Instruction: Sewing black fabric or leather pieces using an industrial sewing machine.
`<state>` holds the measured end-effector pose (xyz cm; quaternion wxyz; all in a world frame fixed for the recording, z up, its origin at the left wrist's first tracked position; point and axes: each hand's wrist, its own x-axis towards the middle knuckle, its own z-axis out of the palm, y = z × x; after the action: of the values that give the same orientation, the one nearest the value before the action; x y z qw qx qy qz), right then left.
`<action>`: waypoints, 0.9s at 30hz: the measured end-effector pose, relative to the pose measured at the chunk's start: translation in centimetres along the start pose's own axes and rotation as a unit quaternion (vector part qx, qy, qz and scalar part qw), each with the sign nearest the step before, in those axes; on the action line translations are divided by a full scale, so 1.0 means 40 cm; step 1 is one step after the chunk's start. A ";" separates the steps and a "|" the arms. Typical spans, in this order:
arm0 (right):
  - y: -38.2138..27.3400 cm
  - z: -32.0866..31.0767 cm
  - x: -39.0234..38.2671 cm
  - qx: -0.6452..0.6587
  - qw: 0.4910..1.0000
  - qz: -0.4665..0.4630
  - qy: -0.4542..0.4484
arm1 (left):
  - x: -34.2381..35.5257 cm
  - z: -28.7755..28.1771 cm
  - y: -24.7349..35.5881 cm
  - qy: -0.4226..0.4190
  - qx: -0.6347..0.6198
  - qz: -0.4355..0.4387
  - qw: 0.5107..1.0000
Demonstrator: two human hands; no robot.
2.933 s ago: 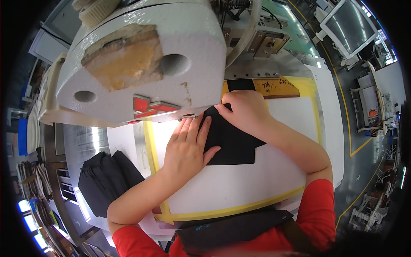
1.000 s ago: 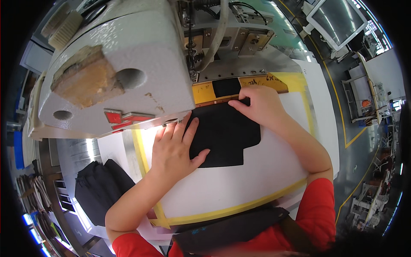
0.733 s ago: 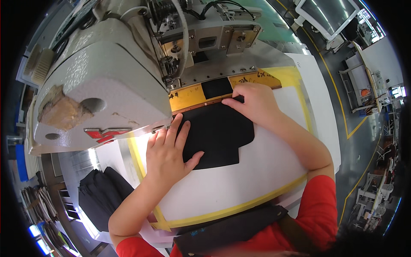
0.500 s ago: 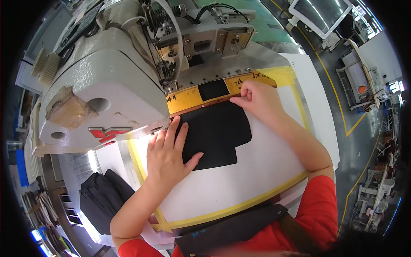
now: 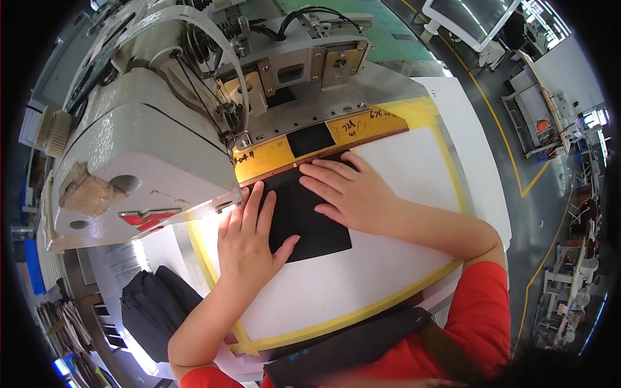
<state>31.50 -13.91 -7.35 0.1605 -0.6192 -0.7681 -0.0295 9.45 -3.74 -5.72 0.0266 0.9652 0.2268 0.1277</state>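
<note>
A black fabric piece [image 5: 310, 233] lies on the white work surface [image 5: 388, 265], its far edge against the yellow template bar [image 5: 264, 160] of the sewing machine [image 5: 149, 152]. Flat on the fabric's left side rests my left hand [image 5: 247, 236], fingers spread and fingertips close to the bar. My right hand [image 5: 356, 197] also lies on the fabric, with its fingers stretched across the right part and hiding that edge. Through a gap in the bar a black patch [image 5: 310, 140] shows.
Yellow tape [image 5: 336, 320] borders the white surface. At the lower left hangs a stack of black fabric pieces [image 5: 155, 310]. The machine head stands close beside my left hand. A screen [image 5: 472, 19] is at the far right, and a taped floor aisle [image 5: 491, 123] runs beyond.
My right hand has come off the bar's edge, moved left and down, and opened flat onto the fabric. My left hand stays on the fabric. The whole view has shifted slightly.
</note>
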 end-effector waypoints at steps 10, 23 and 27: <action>0.090 -0.094 -0.086 -0.018 0.997 0.069 -0.036 | 0.002 0.001 0.005 0.004 0.020 0.002 1.000; -0.056 0.006 0.035 -0.004 0.999 -0.007 -0.031 | -0.008 0.009 0.006 -0.006 -0.026 -0.022 0.999; -0.052 0.009 0.036 -0.008 1.000 -0.008 -0.023 | -0.007 0.008 0.008 0.001 -0.024 -0.029 0.999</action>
<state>29.18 -12.95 -6.96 0.1371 -0.6148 -0.7763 -0.0225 9.43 -4.13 -6.06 0.0535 0.9571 0.2519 0.1328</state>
